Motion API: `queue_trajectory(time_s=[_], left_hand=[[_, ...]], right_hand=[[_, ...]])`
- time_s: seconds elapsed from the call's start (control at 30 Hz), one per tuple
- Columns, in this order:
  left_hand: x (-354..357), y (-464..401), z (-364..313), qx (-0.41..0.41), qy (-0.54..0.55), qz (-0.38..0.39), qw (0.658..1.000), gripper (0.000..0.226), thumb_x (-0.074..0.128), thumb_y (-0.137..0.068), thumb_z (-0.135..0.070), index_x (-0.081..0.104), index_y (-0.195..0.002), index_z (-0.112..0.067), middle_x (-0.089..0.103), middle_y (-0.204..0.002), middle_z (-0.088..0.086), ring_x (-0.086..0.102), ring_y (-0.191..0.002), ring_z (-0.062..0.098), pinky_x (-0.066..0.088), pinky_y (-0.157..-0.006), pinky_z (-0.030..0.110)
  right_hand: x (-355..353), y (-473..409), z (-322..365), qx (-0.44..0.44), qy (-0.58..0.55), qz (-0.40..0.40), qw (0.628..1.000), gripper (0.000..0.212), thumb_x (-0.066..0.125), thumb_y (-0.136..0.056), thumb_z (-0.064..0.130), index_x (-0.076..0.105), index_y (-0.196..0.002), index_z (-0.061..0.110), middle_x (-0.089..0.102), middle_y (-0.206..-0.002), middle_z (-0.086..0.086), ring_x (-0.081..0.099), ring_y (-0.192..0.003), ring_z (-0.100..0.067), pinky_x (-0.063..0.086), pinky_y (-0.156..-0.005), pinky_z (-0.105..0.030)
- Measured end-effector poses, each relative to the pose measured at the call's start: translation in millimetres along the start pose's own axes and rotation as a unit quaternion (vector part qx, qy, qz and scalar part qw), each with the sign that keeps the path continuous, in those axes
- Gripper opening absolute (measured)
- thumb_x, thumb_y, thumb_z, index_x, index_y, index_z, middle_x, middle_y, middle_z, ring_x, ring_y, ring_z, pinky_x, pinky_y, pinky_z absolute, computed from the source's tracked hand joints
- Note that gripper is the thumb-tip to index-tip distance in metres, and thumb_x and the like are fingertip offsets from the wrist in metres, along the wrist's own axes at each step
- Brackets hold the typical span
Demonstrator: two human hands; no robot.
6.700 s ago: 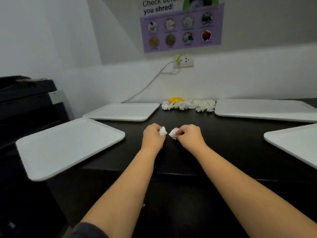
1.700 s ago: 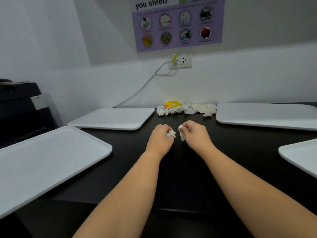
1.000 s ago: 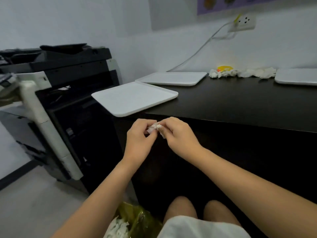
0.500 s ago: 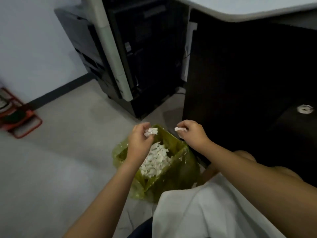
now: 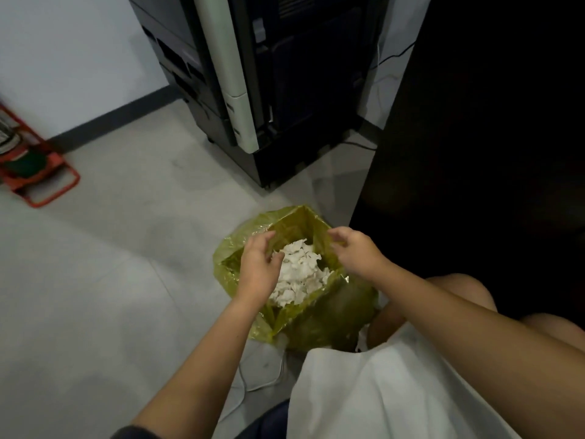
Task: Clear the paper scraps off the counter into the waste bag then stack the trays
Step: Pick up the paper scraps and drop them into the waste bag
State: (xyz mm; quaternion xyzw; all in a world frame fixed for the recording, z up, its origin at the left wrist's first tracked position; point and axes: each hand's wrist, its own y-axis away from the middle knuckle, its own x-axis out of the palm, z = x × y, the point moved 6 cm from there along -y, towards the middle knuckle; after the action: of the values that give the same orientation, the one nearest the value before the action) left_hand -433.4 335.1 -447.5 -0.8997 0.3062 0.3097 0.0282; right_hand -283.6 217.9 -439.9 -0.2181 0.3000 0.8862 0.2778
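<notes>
A yellow-green waste bag stands open on the floor beside the dark counter. White paper scraps fill its middle. My left hand hovers over the bag's left side with relaxed fingers and holds nothing. My right hand hangs over the bag's right rim, fingers loosely spread and empty. The counter top and the trays are out of view.
A black and white copier stands on the grey floor behind the bag. The dark counter side rises at the right. A red frame lies at the far left. My knees and white cloth fill the lower right.
Both hands have let go of their scraps over the bag and now hang empty. The view moved from the counter top down to the floor.
</notes>
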Motion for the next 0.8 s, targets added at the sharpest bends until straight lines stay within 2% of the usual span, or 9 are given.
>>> queue_trajectory(time_s=[0.13,0.27,0.43,0.5,0.67,0.8], left_hand=[[1,7,-14,0.029,-0.015,0.009,0.999,0.043,0.063,-0.087,-0.009,0.053,-0.128,-0.017,0.042,-0.114,-0.012,0.044,-0.116,0.01,0.043,-0.103,0.039],[-2,14,-43,0.065,-0.011,0.008,0.998,0.04,0.062,-0.087,-0.01,0.055,-0.125,-0.019,0.047,-0.113,-0.011,0.045,-0.113,0.007,0.042,-0.103,0.037],[-8,27,-112,0.139,0.028,-0.001,0.99,0.032,0.058,-0.088,-0.008,0.059,-0.117,-0.022,0.05,-0.11,-0.013,0.049,-0.108,0.003,0.045,-0.098,0.03],[-9,33,-149,0.188,0.046,0.0,0.981,0.031,0.058,-0.088,-0.007,0.06,-0.115,-0.023,0.051,-0.108,-0.015,0.051,-0.108,0.004,0.045,-0.094,0.024],[-11,61,-253,0.326,0.058,-0.018,0.943,0.028,0.061,-0.087,-0.006,0.062,-0.107,-0.025,0.057,-0.105,-0.012,0.053,-0.101,-0.007,0.042,-0.082,0.006],[-3,89,-333,0.409,0.078,-0.008,0.909,0.028,0.061,-0.086,-0.006,0.061,-0.105,-0.028,0.058,-0.103,-0.017,0.054,-0.102,-0.005,0.045,-0.084,0.01]], right_hand=[[-15,8,1,-0.004,-0.016,-0.013,1.0,0.034,0.049,-0.095,0.013,0.053,-0.129,0.015,0.057,-0.128,-0.002,0.052,-0.119,-0.019,0.043,-0.097,-0.028],[-42,24,18,-0.041,-0.019,-0.035,0.998,0.031,0.048,-0.096,0.012,0.055,-0.126,0.014,0.058,-0.125,-0.003,0.053,-0.116,-0.018,0.044,-0.094,-0.027],[-94,52,48,-0.111,-0.051,-0.066,0.99,0.031,0.048,-0.096,0.011,0.055,-0.126,0.015,0.059,-0.123,0.0,0.053,-0.116,-0.012,0.04,-0.088,-0.019],[-123,65,62,-0.135,-0.058,-0.087,0.985,0.031,0.048,-0.095,0.011,0.056,-0.125,0.017,0.06,-0.121,0.002,0.054,-0.115,-0.01,0.041,-0.088,-0.019],[-201,111,90,-0.196,-0.046,-0.18,0.963,0.029,0.05,-0.095,0.013,0.058,-0.122,0.021,0.061,-0.115,0.004,0.057,-0.106,-0.008,0.046,-0.088,-0.021],[-270,163,99,-0.247,-0.065,-0.266,0.929,0.034,0.052,-0.092,0.009,0.056,-0.124,0.017,0.063,-0.112,0.0,0.061,-0.101,-0.012,0.048,-0.094,-0.027]])
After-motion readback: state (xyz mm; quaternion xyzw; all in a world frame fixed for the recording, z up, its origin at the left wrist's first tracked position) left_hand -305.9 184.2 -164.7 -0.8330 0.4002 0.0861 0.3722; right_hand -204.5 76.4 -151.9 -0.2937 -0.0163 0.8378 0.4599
